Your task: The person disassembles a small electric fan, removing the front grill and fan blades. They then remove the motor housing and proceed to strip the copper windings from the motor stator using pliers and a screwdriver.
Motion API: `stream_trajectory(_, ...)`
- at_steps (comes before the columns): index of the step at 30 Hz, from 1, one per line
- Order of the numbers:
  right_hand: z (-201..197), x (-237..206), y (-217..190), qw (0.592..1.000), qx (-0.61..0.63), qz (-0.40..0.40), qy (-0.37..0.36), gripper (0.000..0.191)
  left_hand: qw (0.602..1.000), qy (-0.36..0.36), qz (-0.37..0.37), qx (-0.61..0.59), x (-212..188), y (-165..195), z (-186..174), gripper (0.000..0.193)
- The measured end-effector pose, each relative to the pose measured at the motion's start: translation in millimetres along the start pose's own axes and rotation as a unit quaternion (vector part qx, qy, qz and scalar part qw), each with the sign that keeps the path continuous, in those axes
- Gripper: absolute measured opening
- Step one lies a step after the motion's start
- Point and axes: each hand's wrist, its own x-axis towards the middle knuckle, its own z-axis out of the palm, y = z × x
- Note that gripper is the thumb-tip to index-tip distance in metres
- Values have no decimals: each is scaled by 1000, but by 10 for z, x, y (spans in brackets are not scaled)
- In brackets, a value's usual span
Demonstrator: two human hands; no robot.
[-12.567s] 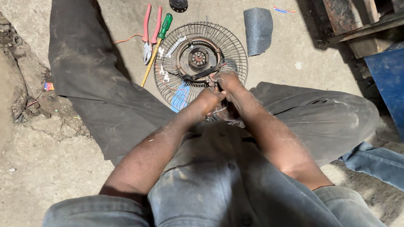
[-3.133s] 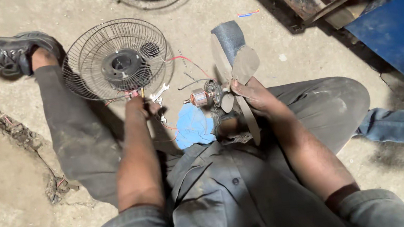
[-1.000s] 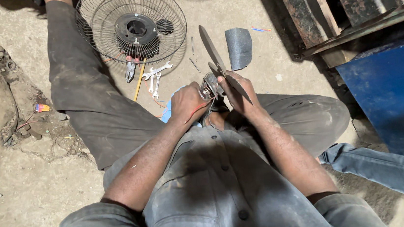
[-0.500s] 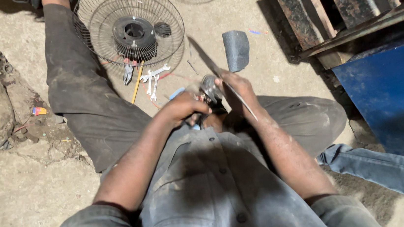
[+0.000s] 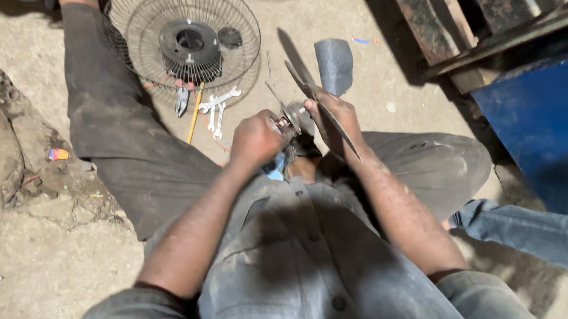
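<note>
Left hand point(image 5: 254, 140) fisted around something small at the fan hub point(image 5: 292, 118), right hand point(image 5: 335, 116) gripping the grey blade point(image 5: 317, 104) over the lap, with wire guard point(image 5: 184, 41), wrenches point(image 5: 215, 107) and screwdriver point(image 5: 193, 115) beyond on the floor point(image 5: 45, 272).

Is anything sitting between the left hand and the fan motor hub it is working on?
Nothing visible does. The left hand is already closed against the fan motor hub, and the right hand grips the fan blade from the other side. The wrenches lie apart on the floor.
</note>
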Motion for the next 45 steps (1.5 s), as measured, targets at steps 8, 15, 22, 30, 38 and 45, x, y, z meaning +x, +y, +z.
stream_trajectory(8, -31, -68, 135, 998, 42, -52, 2, 21, 743, -405, -305, -437, 197, -202, -175, 21)
stream_trajectory(15, 36, -4, 172, 997, 45, 60, 27, 19, 975, 118, 111, 153, -30, 177, -23, 21)
stream_trajectory(22, -8, -93, 144, 997, 68, -35, 13, 26, 724, -421, -322, -442, 159, -81, -276, 18)
stream_trajectory(30, 40, -83, 309, 999, 28, 22, 36, 23, 997, -61, -5, -51, 15, 66, -123, 23)
stream_trajectory(38, -1044, 189, 999, 916, 181, 260, 248, 59, 690, -355, -401, -487, -108, -247, -666, 16)
stream_trajectory(45, -834, 428, 1586, 963, 147, 223, 38, 36, 823, -251, -282, -424, 24, 79, -618, 23)
